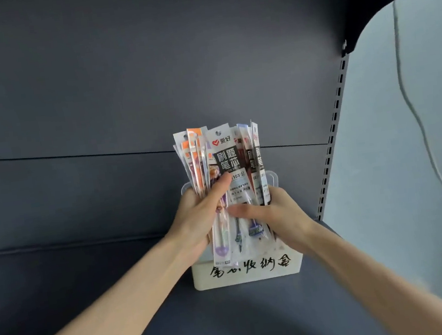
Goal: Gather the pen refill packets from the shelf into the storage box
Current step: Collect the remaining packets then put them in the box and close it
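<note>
Forearms: your two bare forearms reach in from the bottom corners and meet at the middle of the dark grey shelf board (248, 318).
Left hand: your left hand (200, 215) is clamped round the left side of the bundle, thumb pressed across the front of the packets.
Right hand: your right hand (273, 211) grips the right side, fingers closed on the bundle and thumb laid flat across its lower front.
Packets: the bundle of clear plastic pen refill packets (228, 166) with black, orange and purple printed cards stands upright, lower ends dipping into the box, tops fanned above it.
Box: the white plastic storage box (256, 273) with black handwritten characters on its front wall sits on the shelf board, close to the dark grey back panel (93, 99).
Right edge: a slotted metal upright (331, 136) borders the shelf; beyond it, a pale wall with a thin hanging cable (415, 113).
</note>
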`<act>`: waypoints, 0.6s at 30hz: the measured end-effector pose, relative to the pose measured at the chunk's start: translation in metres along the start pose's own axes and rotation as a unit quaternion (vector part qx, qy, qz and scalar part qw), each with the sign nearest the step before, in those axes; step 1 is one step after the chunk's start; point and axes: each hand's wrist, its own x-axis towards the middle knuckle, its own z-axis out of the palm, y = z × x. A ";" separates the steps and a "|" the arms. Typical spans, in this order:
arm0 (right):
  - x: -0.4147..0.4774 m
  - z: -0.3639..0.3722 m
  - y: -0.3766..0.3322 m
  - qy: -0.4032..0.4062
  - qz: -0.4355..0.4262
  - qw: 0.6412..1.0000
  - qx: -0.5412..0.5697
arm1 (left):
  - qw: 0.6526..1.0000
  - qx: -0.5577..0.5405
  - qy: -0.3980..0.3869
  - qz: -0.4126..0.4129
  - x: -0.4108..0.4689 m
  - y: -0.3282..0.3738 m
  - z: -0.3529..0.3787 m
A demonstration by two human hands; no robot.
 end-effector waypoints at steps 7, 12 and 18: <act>0.018 -0.018 0.008 0.039 -0.040 0.998 -0.008 | 0.994 0.025 0.078 0.066 0.012 -0.011 0.010; 0.020 -0.033 0.014 0.027 -0.052 0.998 -0.018 | 0.994 0.031 0.086 0.063 0.012 -0.015 0.006; 0.024 -0.034 0.006 -0.010 -0.071 0.997 -0.014 | 0.996 0.039 0.073 0.040 0.016 -0.007 -0.001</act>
